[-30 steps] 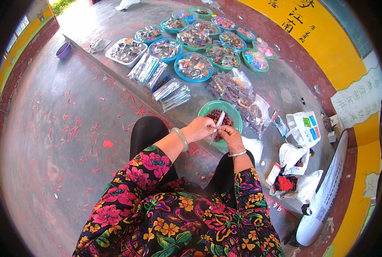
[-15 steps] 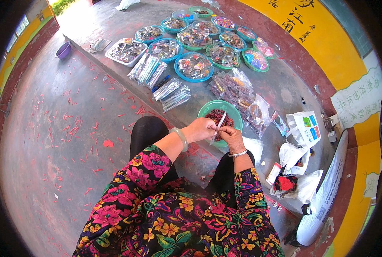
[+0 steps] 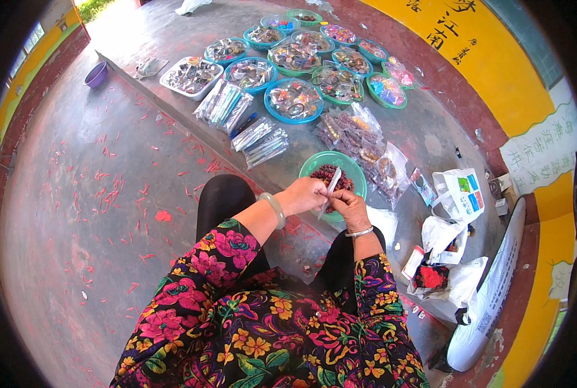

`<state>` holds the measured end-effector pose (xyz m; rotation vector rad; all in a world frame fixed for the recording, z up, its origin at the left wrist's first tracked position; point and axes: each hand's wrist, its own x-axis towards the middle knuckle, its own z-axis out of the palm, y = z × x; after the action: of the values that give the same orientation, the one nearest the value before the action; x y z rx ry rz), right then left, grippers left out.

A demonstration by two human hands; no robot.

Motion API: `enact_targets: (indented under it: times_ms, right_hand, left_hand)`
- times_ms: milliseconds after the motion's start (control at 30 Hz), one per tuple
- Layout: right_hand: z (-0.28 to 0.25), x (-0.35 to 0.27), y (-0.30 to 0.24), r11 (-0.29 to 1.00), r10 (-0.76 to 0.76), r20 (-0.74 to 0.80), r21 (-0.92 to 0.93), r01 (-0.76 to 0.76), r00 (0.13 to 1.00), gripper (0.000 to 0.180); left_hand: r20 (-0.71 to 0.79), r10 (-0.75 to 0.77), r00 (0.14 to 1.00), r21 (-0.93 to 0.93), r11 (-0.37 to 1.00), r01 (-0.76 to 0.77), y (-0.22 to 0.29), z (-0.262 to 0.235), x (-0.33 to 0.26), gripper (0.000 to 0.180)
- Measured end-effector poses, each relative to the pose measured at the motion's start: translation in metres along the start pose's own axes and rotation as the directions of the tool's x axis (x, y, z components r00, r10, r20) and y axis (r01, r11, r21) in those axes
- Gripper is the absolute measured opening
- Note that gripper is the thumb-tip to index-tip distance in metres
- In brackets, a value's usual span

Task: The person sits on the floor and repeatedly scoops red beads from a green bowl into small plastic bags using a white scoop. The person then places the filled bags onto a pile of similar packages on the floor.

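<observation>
Grey concrete makes up the floor [image 3: 62,213], with a raised level bearing most of the goods, and a yellow wall [image 3: 508,90] curves along the upper right. Brightly flowered on black, the person's garment [image 3: 262,343] fills the lower middle. A long white sack [image 3: 489,304] lies at the right, with a white carrier bag [image 3: 453,194] near its upper end.

Ahead, round blue and green basins stand close together, most filled with small bagged goods; the nearest blue basin [image 3: 293,122] is among the largest. A white tray [image 3: 178,92] sits at the left of this group, and a purple tub [image 3: 96,76] stands well apart on the lower floor.

Nearer the person is a green basin [image 3: 361,178] partly filled with dark red beads [image 3: 324,173]. Just beyond it lies a heap of bagged beadwork [image 3: 350,136], and to the left, bundles of wrapped pens [image 3: 264,147].

The left hand [image 3: 303,194], above a pale bangle [image 3: 274,210], and the right hand [image 3: 350,208], above a silver bracelet [image 3: 359,232], meet over the basin's near side. Fingers of both are pinched together on a narrow, whitish plastic strip [image 3: 332,183], tilted, its upper end against the beads in view. Red scraps [image 3: 163,216] dot the lower floor.
</observation>
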<state>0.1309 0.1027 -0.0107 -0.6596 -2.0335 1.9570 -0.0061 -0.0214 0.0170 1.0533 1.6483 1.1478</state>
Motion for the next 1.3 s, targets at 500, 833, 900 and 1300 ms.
enact_targets:
  times_ms: [500, 833, 900, 1300]
  right_hand:
    - [-0.002, -0.002, -0.001, 0.998, -0.005, -0.016, -0.055, 0.005, 1.0, 0.014]
    - [-0.002, -0.005, -0.007, 0.986, 0.018, 0.025, -0.165, -0.014, 1.0, 0.014]
    - [0.0, -0.005, -0.008, 0.983, 0.021, 0.012, -0.185, -0.019, 1.0, 0.012]
    - [0.005, -0.006, -0.004, 0.976, -0.105, -0.041, -0.198, 0.095, 0.994, 0.007]
  left_hand:
    - [-0.01, 0.017, 1.0, 0.038, 0.999, -0.017, -0.006, 0.001, 0.001, 0.013]
    - [-0.011, 0.163, 0.986, 0.258, 0.954, -0.155, -0.008, 0.003, -0.001, 0.021]
    - [-0.004, 0.153, 0.988, 0.272, 0.951, -0.146, -0.007, 0.003, -0.002, 0.021]
    - [0.013, 0.058, 0.998, 0.077, 0.995, -0.059, -0.005, 0.002, -0.002, 0.02]
